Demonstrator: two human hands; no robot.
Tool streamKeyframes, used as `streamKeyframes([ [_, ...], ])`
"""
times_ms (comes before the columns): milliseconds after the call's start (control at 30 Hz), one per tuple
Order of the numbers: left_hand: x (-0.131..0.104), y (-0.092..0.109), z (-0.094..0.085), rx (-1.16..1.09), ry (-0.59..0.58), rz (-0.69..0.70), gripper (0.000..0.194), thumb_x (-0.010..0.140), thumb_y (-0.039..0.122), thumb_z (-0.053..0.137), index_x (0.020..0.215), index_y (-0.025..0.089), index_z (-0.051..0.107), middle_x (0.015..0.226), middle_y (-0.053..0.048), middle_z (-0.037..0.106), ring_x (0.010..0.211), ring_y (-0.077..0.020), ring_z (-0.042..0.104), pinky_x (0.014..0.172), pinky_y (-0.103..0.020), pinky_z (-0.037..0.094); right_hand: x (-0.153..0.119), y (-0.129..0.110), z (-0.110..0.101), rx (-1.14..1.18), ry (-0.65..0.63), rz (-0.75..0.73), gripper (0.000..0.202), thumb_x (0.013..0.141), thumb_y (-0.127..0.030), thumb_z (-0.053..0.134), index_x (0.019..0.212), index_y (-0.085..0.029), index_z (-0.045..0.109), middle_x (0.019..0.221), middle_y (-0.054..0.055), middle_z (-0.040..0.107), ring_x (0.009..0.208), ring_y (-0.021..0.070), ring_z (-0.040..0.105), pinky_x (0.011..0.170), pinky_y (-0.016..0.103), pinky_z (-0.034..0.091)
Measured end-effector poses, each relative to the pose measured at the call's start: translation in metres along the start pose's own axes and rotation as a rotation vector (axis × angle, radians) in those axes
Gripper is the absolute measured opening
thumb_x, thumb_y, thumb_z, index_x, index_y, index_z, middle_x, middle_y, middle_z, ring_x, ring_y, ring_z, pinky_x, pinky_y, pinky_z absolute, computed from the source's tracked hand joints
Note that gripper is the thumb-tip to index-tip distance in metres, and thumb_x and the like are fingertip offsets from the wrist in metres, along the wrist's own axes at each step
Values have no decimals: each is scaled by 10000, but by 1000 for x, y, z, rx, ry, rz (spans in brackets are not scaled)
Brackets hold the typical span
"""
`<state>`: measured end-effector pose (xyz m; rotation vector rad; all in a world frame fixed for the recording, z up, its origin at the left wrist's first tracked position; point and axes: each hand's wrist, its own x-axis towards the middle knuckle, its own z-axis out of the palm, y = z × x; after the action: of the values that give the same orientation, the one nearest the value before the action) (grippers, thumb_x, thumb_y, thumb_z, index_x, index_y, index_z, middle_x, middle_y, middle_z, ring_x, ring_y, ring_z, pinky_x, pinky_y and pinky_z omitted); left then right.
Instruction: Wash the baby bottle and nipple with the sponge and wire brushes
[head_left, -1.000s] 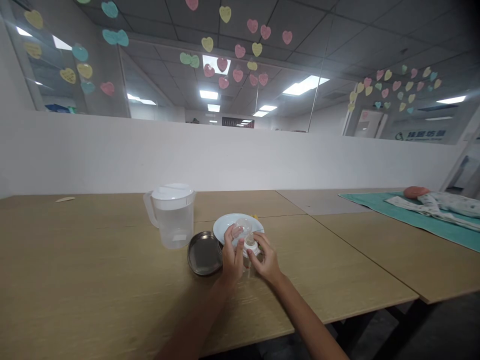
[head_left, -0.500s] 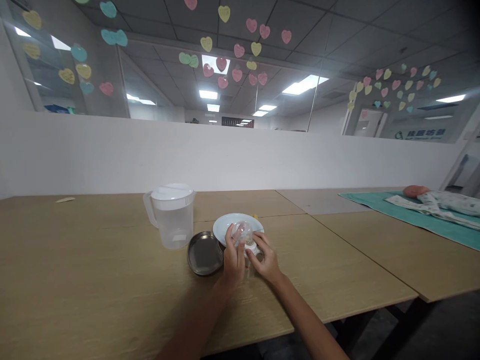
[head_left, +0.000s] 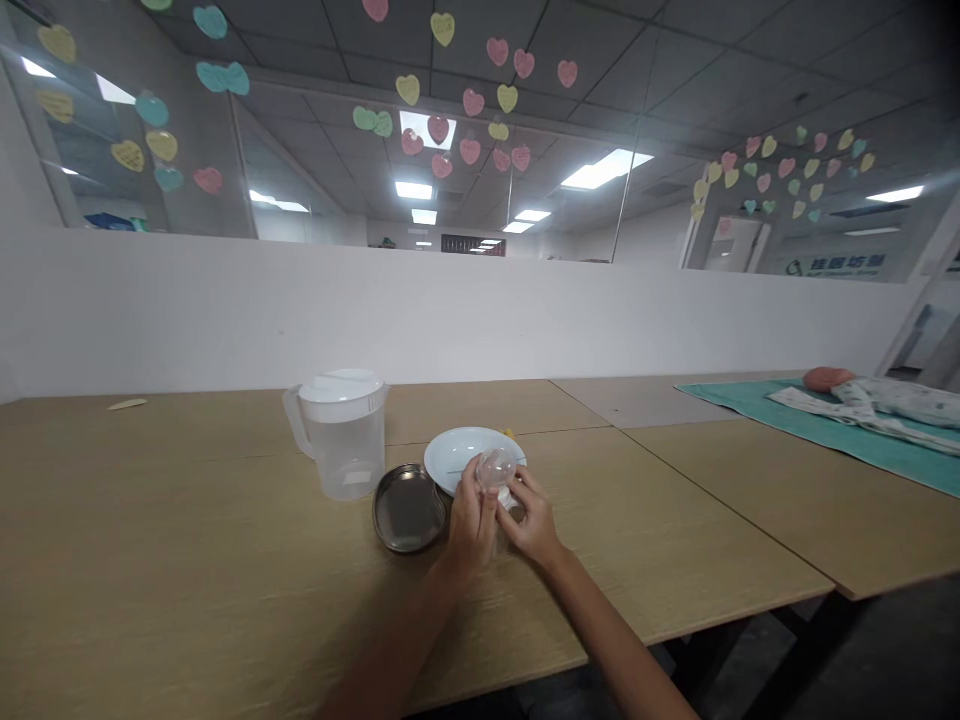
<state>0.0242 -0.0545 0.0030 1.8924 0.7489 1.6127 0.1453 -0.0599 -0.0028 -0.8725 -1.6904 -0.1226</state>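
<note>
My left hand [head_left: 469, 512] is closed around a clear, dome-shaped plastic piece [head_left: 496, 466], its thumb pressed against the near side. From the other side, the bent fingers of my right hand [head_left: 531, 518] grip the lower right of the same item, where a small white part [head_left: 506, 497] shows. The fingers hide much of this item, so its exact kind is unclear. Both hands are above the table, just in front of a pale blue plate [head_left: 459, 437]. To the left of my left hand lies a metal kidney dish [head_left: 409, 508].
A translucent lidded pitcher [head_left: 349, 440] stands behind the kidney dish. Something small and yellow [head_left: 508, 433] lies behind the plate. On the right, a baby doll [head_left: 829, 380] in patterned clothing rests on a green mat [head_left: 750, 400]. A white wall borders the wooden table [head_left: 225, 540].
The clear piece has turned between my hands, its rounded side now facing me more. It has shifted slightly right and the fingers of my left hand have closed in around it.
</note>
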Motion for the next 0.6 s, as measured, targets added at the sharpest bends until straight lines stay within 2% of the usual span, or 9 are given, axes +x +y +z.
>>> streamKeyframes([
  [67, 0, -3, 1, 38, -11, 66, 467, 901, 413, 370, 1293, 159, 358, 1291, -148, 490, 1169, -230, 478, 971, -399, 386, 0, 0, 0, -11, 2, -8, 276, 806, -285, 521, 1046, -185, 615, 1036, 107, 584, 967, 226, 570, 828, 356, 487],
  [167, -1, -7, 2, 109, -7, 114, 452, 912, 377, 352, 1316, 173, 341, 1329, -141, 448, 1219, -224, 425, 1007, -412, 338, 0, 1, 0, -33, 16, -12, 288, 804, -300, 520, 1053, -183, 607, 1039, 111, 585, 971, 233, 569, 843, 369, 481],
  [267, -1, -9, 1, 190, 19, 129, 438, 917, 357, 340, 1317, 181, 344, 1312, -136, 460, 1213, -223, 425, 996, -414, 338, 0, 2, 0, -33, 4, 17, 338, 809, -323, 522, 1112, -179, 563, 1082, 119, 563, 992, 236, 555, 830, 362, 484],
  [433, -1, -10, -1, 290, 45, 153, 387, 911, 324, 350, 1265, 173, 398, 1241, -130, 509, 1157, -216, 462, 968, -405, 358, -2, 4, 0, 23, -5, 27, 554, 834, -370, 485, 1330, -172, 336, 1259, 138, 473, 1091, 249, 503, 776, 337, 499],
  [600, -2, -10, -1, 325, 18, 159, 378, 915, 332, 317, 1244, 178, 422, 1191, -128, 536, 1112, -224, 487, 942, -411, 370, -5, 6, 0, 88, -17, 44, 513, 878, -404, 396, 1335, -179, 338, 1230, 129, 510, 1090, 253, 511, 850, 378, 468],
])
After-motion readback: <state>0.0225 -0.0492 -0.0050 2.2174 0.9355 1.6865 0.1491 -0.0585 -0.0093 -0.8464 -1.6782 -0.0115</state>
